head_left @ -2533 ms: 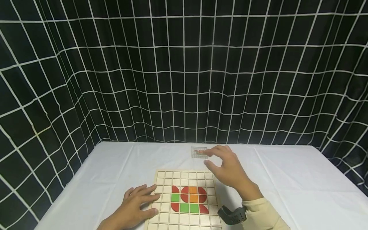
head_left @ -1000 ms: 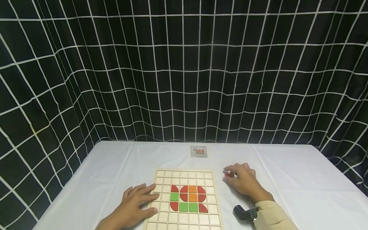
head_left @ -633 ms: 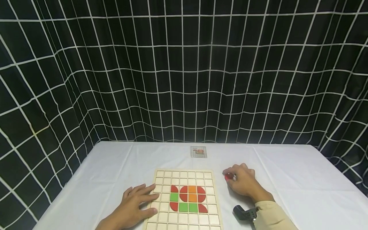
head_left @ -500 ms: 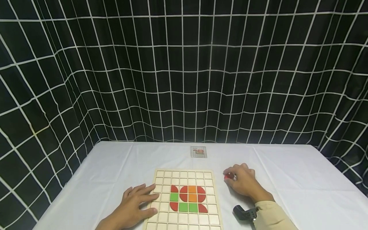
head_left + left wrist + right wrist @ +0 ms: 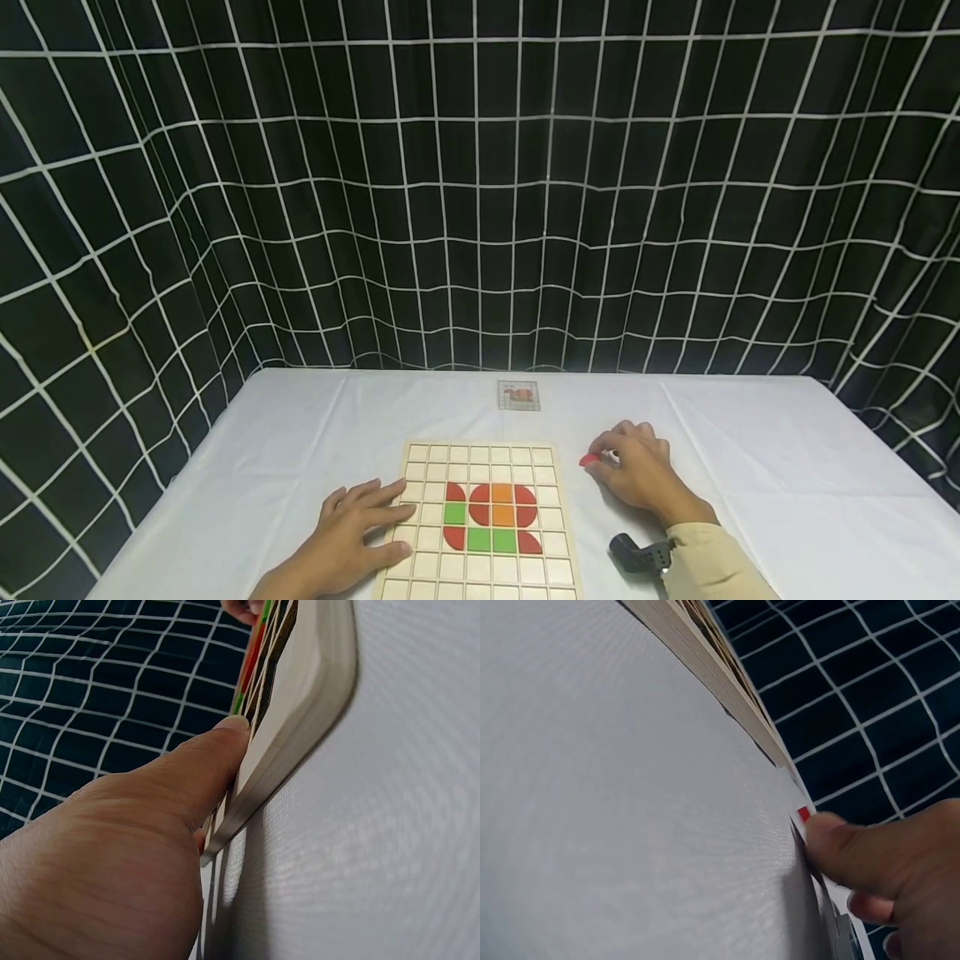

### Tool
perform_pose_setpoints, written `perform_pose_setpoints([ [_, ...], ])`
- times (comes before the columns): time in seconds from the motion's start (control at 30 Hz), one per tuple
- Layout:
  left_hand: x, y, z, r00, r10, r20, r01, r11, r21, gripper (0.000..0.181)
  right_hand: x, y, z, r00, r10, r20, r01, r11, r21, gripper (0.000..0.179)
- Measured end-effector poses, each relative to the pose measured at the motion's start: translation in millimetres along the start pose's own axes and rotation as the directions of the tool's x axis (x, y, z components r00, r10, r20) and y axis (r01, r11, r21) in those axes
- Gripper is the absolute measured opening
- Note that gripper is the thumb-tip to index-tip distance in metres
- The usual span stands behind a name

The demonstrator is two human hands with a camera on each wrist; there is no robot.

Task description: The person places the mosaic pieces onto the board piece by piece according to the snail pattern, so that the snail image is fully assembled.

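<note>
My right hand (image 5: 637, 468) pinches a small red tile (image 5: 588, 459) between thumb and fingers, close over the cloth to the right of the board. In the right wrist view only a sliver of the red tile (image 5: 804, 814) shows past the thumb. My left hand (image 5: 348, 537) lies with spread fingers on the left edge of the wooden grid board (image 5: 427, 568); in the left wrist view its thumb (image 5: 217, 742) rests on the rim. Red rounded tiles (image 5: 526, 507), orange square tiles (image 5: 502, 505) and green square tiles (image 5: 478, 540) sit in the board's middle cells.
A small clear card (image 5: 518, 396) with a printed grid and coloured figure lies beyond the board. White cloth (image 5: 300, 433) covers the table. Black curtain with a white grid (image 5: 480, 208) hangs behind and at both sides. A dark strap device (image 5: 637, 554) is on my right wrist.
My right hand has come from near the card to the right of the board and taken a red tile. The tile has turned in its fingers. My left hand stays put.
</note>
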State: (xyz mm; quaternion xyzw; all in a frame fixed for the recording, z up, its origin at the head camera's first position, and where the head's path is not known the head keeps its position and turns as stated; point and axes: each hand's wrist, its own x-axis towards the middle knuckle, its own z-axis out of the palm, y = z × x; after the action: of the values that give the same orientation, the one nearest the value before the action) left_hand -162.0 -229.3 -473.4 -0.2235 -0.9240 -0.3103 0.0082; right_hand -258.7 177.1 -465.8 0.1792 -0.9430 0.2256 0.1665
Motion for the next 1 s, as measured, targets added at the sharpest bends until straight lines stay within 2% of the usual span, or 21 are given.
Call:
perform_pose_setpoints([
  [0.2, -0.6, -2.4, 0.8, 1.0, 0.004, -0.002, -0.004, 1.0, 0.001, 0.055, 4.1, -3.3, -1.3, 0.997, -0.045, -0.066, 0.048, 0.998, 0.049, 0.014],
  [0.33, -0.8, -3.8, 1.5, 1.0, 0.011, -0.005, -0.011, 1.0, -0.001, 0.056, 6.9, -8.3, -5.2, 0.985, -0.099, -0.141, 0.111, 0.991, 0.081, 0.015],
  [0.63, 0.6, -3.5, 1.0, 1.0, 0.009, -0.006, -0.009, 1.0, -0.008, 0.055, 13.8, -34.8, -27.5, 0.93, -0.219, -0.296, 0.255, 0.963, 0.088, 0.017],
  [0.83, 1.6, -3.7, 1.2, 1.0, 0.003, -0.008, -0.003, 1.0, 0.005, 0.055, 16.5, -58.2, -45.4, 0.895, -0.277, -0.349, 0.321, 0.944, 0.074, 0.016],
  [1.0, 0.9, -5.0, 2.2, 1.0, 0.023, -0.014, -0.023, 1.0, 0.003, 0.053, 18.6, -80.0, -56.1, 0.86, -0.336, -0.384, 0.397, 0.914, 0.088, 0.016],
])
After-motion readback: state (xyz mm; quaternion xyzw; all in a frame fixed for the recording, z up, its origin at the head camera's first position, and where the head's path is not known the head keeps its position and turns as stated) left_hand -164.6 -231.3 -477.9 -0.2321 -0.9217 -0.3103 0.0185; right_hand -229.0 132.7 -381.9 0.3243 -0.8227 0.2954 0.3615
